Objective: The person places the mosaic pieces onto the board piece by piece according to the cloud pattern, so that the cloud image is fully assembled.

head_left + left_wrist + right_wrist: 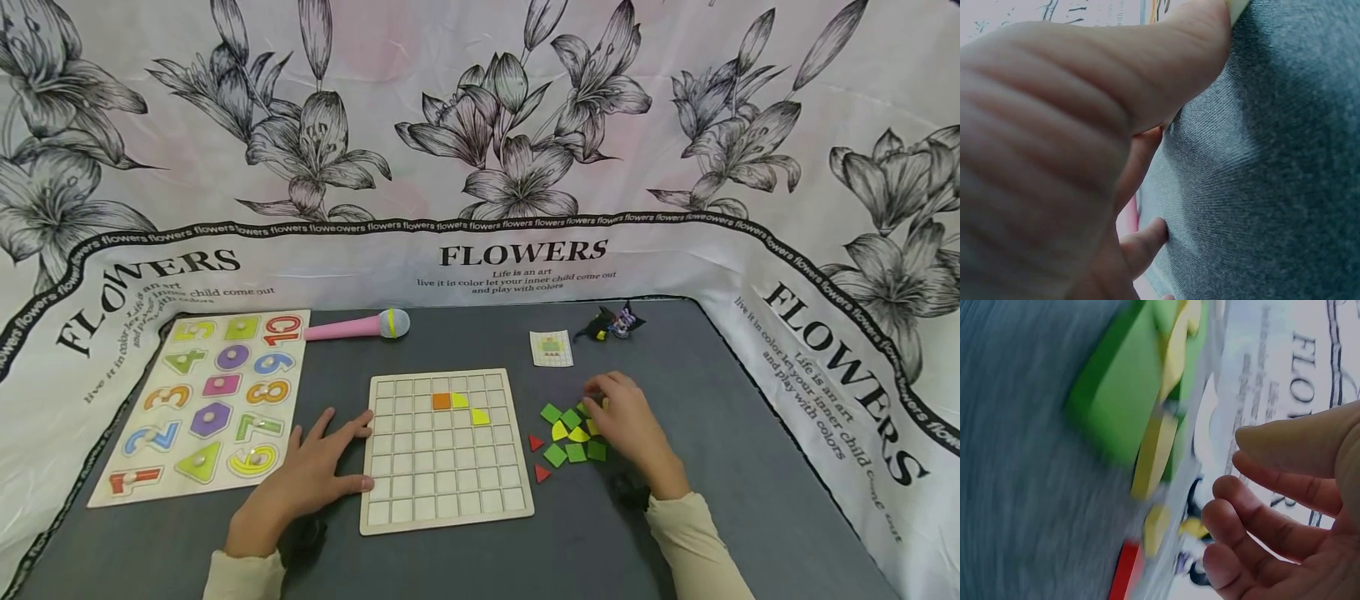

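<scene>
Left grip (318,467) spread, touching the left edge of the grid board (425,484). Right grip (628,423) loosely bent over green pieces (555,455) and yellow pieces (578,435), right of the board — no pinch visible. Crowded pieces could scatter if fingertips brush neighbours — a left push could skew the board.
</scene>
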`<state>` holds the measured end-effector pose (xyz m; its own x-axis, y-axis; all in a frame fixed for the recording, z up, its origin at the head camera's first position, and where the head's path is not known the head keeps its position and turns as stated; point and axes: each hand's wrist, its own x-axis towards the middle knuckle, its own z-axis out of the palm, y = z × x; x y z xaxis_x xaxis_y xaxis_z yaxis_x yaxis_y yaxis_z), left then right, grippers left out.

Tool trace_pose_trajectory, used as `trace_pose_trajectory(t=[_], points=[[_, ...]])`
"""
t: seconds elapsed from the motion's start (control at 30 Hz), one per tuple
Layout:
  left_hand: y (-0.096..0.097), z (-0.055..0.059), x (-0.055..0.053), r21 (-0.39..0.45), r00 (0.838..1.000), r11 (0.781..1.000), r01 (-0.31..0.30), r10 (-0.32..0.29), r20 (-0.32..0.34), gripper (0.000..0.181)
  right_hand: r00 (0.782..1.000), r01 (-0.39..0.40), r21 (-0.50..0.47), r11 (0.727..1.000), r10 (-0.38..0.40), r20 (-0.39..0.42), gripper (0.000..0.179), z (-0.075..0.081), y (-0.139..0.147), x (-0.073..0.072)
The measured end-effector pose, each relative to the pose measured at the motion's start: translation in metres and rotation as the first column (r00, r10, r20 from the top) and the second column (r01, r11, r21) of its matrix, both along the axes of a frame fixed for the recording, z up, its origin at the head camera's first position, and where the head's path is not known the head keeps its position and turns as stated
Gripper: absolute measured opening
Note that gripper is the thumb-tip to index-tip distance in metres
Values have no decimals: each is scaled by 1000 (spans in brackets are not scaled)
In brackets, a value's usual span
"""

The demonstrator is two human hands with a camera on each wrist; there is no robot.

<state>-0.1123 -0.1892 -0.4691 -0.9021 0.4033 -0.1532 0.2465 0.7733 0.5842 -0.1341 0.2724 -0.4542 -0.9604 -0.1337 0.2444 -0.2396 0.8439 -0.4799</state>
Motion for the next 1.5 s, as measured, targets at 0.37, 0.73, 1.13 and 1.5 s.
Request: trace_pose_trajectory(t=[0.37,0.73,1.13,1.5], points=[[-1,-1,0,1,1000,1000,-3,3,11,96,994,61,79,995,-68,89,17,-5,28,1],[-2,-1,0,10,1000,1000,3,-3,1,94,981,12,123,992,-36,192,23,-6,36,-5],[-2,1,-1,-1,1000,1000,0,0,9,93,977,66,73,995,-79,199,22,0,34,-7],[-5,-2,0,0,1000,1000,1,-1,2,92,997,-5,0,1000,5,82,36,4,27,-5]])
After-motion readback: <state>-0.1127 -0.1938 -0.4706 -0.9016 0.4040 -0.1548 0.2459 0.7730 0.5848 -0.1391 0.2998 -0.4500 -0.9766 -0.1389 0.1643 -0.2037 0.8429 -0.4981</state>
